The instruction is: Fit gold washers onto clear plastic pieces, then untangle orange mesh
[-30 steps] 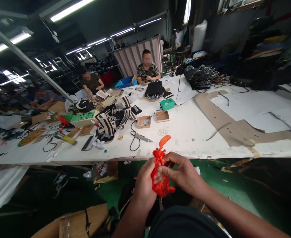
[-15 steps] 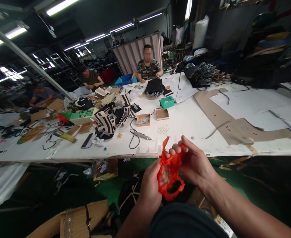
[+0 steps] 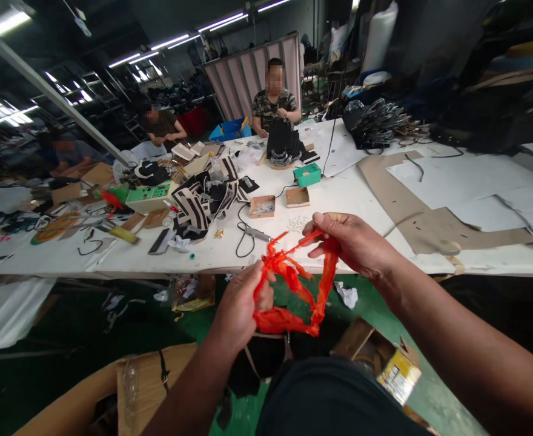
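Observation:
A tangled strip of thin red plastic [image 3: 289,321], crumpled and torn-looking, hangs in loops between my hands in front of the table edge. My left hand [image 3: 241,303] is closed on its knotted left part. Thumb and fingers of my right hand [image 3: 346,239] pinch a thin strand pulled taut, and another red length hangs below that hand. Just beyond them on the table lies a grey pen-shaped tool [image 3: 257,234] with a black cord, partly behind the red plastic. Small pale pieces [image 3: 297,224] are scattered beside it.
On the white table [image 3: 339,200] stand two small cardboard trays [image 3: 261,206], a green box [image 3: 307,174] and black-and-white striped pieces [image 3: 191,206]. A person [image 3: 275,100] sits across, with others at the left. Open cardboard boxes [image 3: 157,381] and crumpled paper [image 3: 346,295] lie below.
My hands have moved apart, stretching the red plastic into wider loops. My right hand has gone from cupping it to pinching a strand. The view has tipped downward.

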